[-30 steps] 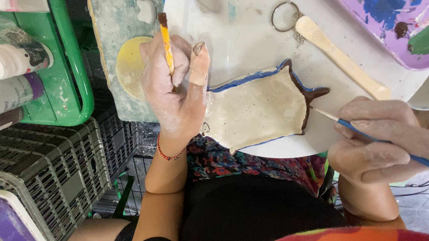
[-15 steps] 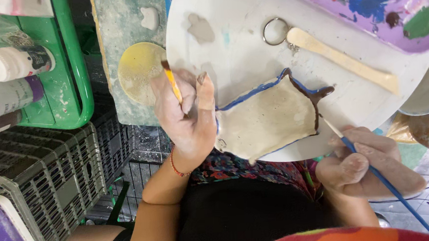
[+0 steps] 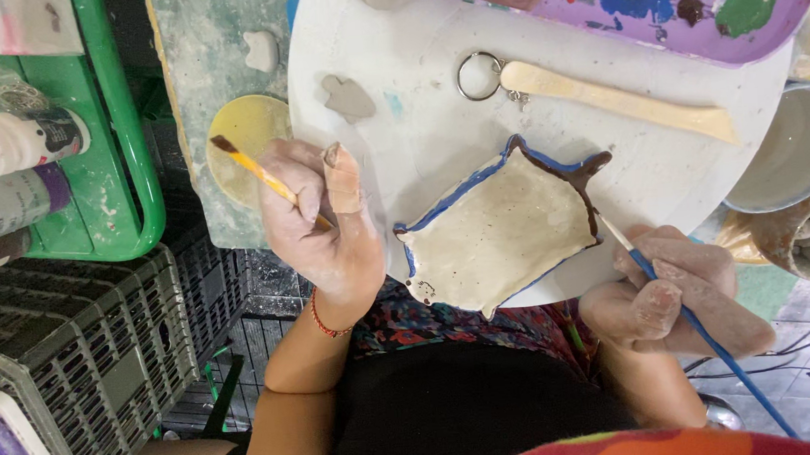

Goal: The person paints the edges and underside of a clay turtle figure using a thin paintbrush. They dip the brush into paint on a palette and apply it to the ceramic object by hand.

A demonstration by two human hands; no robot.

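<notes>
My round white work board (image 3: pixel 419 152) now sits lower in view. The square clay dish (image 3: pixel 499 231) stays on its near edge; my left hand (image 3: pixel 316 224) still grips an orange brush (image 3: pixel 256 171), my right hand (image 3: pixel 676 300) has brought the blue brush (image 3: pixel 702 331) tip to the dish's brown corner.

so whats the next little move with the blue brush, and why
Probably draw the blue brush in the right hand along the clay dish rim's right edge: its tip sits there, where brown gives way to blue, while the left hand steadies the dish.
</notes>
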